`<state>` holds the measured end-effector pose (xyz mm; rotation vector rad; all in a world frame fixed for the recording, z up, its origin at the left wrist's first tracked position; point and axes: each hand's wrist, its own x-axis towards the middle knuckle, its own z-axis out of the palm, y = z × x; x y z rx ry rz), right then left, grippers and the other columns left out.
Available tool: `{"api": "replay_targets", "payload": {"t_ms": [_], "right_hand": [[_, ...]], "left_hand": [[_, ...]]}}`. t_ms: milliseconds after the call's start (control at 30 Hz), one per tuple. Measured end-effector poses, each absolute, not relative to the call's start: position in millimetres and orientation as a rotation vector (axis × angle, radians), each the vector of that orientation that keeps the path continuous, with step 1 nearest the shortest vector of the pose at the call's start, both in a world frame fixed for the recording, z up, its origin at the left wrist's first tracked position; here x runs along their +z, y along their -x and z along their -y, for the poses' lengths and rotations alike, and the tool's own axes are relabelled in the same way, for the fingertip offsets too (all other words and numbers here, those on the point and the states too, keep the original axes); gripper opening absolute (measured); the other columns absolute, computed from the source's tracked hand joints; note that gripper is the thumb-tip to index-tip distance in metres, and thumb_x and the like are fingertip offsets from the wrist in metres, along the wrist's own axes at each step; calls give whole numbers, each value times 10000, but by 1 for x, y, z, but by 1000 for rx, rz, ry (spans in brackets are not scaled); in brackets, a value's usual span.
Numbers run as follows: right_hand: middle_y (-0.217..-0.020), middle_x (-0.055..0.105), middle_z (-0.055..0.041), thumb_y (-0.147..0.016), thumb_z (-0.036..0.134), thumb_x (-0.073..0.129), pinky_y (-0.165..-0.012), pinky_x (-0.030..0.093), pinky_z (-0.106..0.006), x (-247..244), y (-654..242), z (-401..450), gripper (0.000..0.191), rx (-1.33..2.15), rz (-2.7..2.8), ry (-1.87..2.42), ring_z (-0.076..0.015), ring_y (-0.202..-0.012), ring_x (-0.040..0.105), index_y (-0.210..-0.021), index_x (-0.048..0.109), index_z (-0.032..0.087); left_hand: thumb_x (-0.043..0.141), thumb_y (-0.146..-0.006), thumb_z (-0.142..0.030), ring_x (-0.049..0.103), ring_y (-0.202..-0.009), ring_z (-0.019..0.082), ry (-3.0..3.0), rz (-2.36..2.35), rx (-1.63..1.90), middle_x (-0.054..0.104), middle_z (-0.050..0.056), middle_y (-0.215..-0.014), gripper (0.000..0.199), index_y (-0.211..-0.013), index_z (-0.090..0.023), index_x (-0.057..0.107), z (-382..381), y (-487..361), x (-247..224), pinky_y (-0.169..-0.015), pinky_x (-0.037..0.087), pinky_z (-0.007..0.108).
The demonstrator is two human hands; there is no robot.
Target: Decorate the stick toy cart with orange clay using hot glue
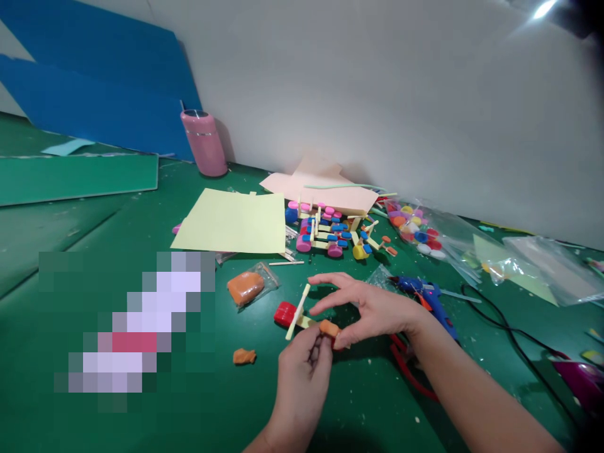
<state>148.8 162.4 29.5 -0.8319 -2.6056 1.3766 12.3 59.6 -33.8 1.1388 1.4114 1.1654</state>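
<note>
My left hand (304, 368) has its fingers closed on the near end of a small craft model, made of a pale yellow stick, a crosswise stick (298, 313) and a red round part (285, 314) at the far end. A lump of orange clay (329, 328) sits at that near end, between my two hands. My right hand (365, 308) touches the clay side with its thumb, its other fingers spread above the model. A loose piece of orange clay (244, 357) lies on the green table, left of my left hand. Beyond it is a bag of orange clay (246, 287).
Finished-looking colourful models (325, 233) stand behind my hands, beside a yellow sheet (236, 220). A blue glue gun (429, 296) with a black cable lies right. Bagged colourful caps (418, 229) are farther back. A pink bottle (205, 145) stands back left.
</note>
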Motion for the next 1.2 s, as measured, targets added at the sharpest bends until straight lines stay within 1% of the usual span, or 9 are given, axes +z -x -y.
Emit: {"api": "replay_targets", "payload": {"t_ms": [100,200,333,533,833,967,1133,1200], "right_hand": [[-1391,322,-48,-649,331,727,-1016,284,-415,29,-151,-158,531,1353,2570,859,-238,-1279,302,-1154,567,300],[-1378,341,-51,-664,310,721,-1012,297,-407,27,-153,-151,454,1306,2493,886,-233,-1271,318,-1102,607,279],[-1359,371,-59,-716,269,682,-1005,314,-389,24,-153,-146,326,1297,2410,904,-218,-1254,351,-1039,647,253],[-1360,379,-57,-713,278,685,-1004,314,-394,24,-150,-150,271,1285,2448,871,-220,-1259,342,-982,675,243],[-1355,386,-42,-715,269,685,-1005,317,-395,25,-149,-151,218,1294,2452,870,-219,-1259,344,-932,689,250],[-1347,400,-36,-708,271,688,-1001,316,-410,25,-149,-151,211,1287,2438,863,-232,-1255,348,-919,694,260],[-1359,383,-49,-708,290,687,-995,323,-412,24,-155,-145,337,1283,2362,918,-237,-1243,369,-1041,643,273],[-1332,410,-54,-736,278,662,-979,349,-393,22,-157,-137,283,1205,2271,972,-227,-1201,422,-1018,650,262]], "left_hand": [[487,-757,-215,563,-537,126,-1120,-1397,1180,642,14,-626,160,-734,-152,632,-60,-12,-33,-504,438,199],[493,-748,-192,575,-534,123,-1109,-1381,1190,649,9,-621,145,-734,-153,632,-59,-12,-31,-501,442,192],[498,-754,-189,612,-571,140,-1104,-1348,1183,668,20,-636,139,-725,-151,628,-58,-12,-31,-539,463,206],[500,-757,-206,624,-586,159,-1104,-1342,1175,669,44,-643,148,-721,-135,624,-59,-11,-32,-560,473,231],[514,-746,-214,614,-572,152,-1089,-1353,1183,667,31,-631,134,-711,-150,626,-59,-11,-32,-545,472,224],[520,-741,-213,615,-568,154,-1085,-1356,1187,669,29,-630,130,-711,-153,632,-59,-11,-32,-544,472,226],[515,-732,-195,611,-549,143,-1073,-1354,1207,673,21,-627,137,-740,-151,644,-61,-12,-30,-524,474,213],[523,-724,-192,604,-535,136,-1064,-1360,1218,668,15,-619,139,-760,-147,650,-61,-12,-30,-511,473,205]]}}
